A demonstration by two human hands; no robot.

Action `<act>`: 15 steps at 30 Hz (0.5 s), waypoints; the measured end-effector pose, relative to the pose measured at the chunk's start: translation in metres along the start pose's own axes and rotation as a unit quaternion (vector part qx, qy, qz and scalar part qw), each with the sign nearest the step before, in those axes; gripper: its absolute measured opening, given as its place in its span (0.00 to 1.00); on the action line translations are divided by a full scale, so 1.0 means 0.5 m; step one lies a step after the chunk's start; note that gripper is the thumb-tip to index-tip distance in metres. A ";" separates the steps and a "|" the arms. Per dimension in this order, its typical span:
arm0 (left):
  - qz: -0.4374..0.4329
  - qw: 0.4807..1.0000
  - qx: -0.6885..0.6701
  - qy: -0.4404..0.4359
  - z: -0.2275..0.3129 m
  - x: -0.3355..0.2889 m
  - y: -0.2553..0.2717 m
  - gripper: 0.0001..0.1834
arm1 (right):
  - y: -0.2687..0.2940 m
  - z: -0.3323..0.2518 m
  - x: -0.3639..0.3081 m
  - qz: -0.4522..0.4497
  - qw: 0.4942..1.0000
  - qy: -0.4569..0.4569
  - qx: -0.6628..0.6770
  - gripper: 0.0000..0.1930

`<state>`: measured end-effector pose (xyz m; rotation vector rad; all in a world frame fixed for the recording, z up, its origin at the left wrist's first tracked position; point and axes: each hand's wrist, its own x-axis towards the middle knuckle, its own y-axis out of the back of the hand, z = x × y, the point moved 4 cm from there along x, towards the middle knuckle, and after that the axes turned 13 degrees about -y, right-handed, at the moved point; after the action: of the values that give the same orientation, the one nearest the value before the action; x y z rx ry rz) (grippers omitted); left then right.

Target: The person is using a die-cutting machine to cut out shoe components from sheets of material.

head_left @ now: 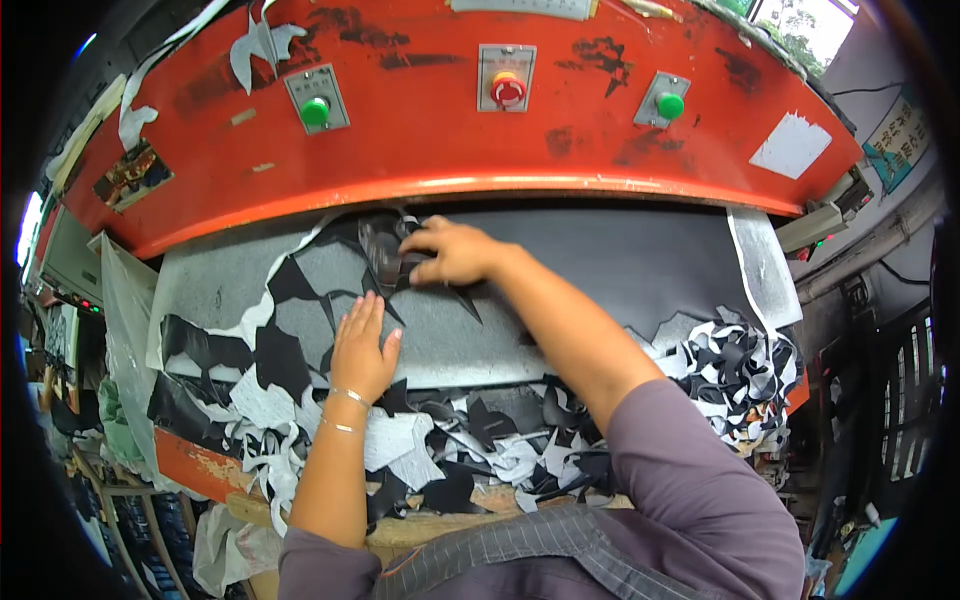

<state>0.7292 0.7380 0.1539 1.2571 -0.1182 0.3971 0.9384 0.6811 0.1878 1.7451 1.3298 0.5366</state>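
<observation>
My right hand (458, 252) reaches under the front of the red press, its fingers bent around the edge of a metal cutting die (379, 252). The fingertips are slightly blurred. The die lies at the left edge of a black leather-like sheet (630, 255) spread over a grey cutting board (440, 345). Flat on the board just in front of the die rests my left hand (364, 350), its fingers stretched out and holding nothing. Pointed black offcuts (293, 281) lie around it, some still joined in a cut-out web.
Across the back, the red press (420, 130) carries two green buttons (315, 111) and a red stop button (508, 90). Heaps of black and white scraps (735, 375) cover the board's right front corner and near edge. Clear plastic sheeting (128, 320) hangs at the left.
</observation>
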 end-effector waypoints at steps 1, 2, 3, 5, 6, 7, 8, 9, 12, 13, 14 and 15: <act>0.017 1.000 0.006 -0.011 0.007 0.015 0.012 0.30 | 0.023 0.036 0.019 0.010 0.988 0.109 0.107 0.28; 0.005 1.000 -0.005 -0.003 -0.015 0.015 -0.011 0.32 | 0.006 0.057 0.015 -0.001 0.977 0.083 0.199 0.27; 0.003 1.000 -0.006 0.003 -0.026 0.009 -0.011 0.32 | -0.002 0.057 -0.009 -0.005 0.958 0.058 0.282 0.26; -0.014 0.995 -0.096 0.032 -0.038 -0.014 0.001 0.34 | -0.027 0.025 -0.065 -0.012 0.927 0.070 0.368 0.26; 0.000 0.983 -0.172 0.057 -0.024 -0.009 0.012 0.41 | -0.033 0.026 -0.100 0.049 0.936 0.102 0.334 0.25; 0.001 0.983 -0.174 0.054 0.001 -0.004 0.021 0.41 | -0.040 0.015 -0.141 0.080 0.945 0.124 0.293 0.25; 0.059 0.945 -0.320 0.039 0.034 0.003 0.031 0.45 | -0.059 0.016 -0.168 0.057 0.941 0.102 0.318 0.24; 0.113 0.882 -0.457 0.017 0.059 0.013 0.039 0.48 | -0.067 0.019 -0.197 0.039 0.936 0.079 0.340 0.24; 0.098 0.942 -0.319 -0.025 0.044 0.023 0.033 0.49 | -0.117 -0.011 -0.236 -0.129 0.834 -0.002 0.537 0.23; 0.103 0.958 -0.264 -0.041 0.041 0.028 0.035 0.48 | -0.127 -0.019 -0.246 -0.134 0.835 0.001 0.534 0.23; 0.090 0.957 -0.277 -0.014 0.016 0.028 0.016 0.39 | -0.128 -0.023 -0.256 -0.056 0.906 0.020 0.419 0.24; 0.075 0.936 -0.343 0.037 0.031 0.051 0.027 0.26 | -0.119 -0.019 -0.265 0.029 0.955 0.034 0.293 0.24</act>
<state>0.7502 0.7325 0.1786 0.5420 -0.2635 0.4805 0.8528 0.5660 0.1644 2.2631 1.5999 0.2400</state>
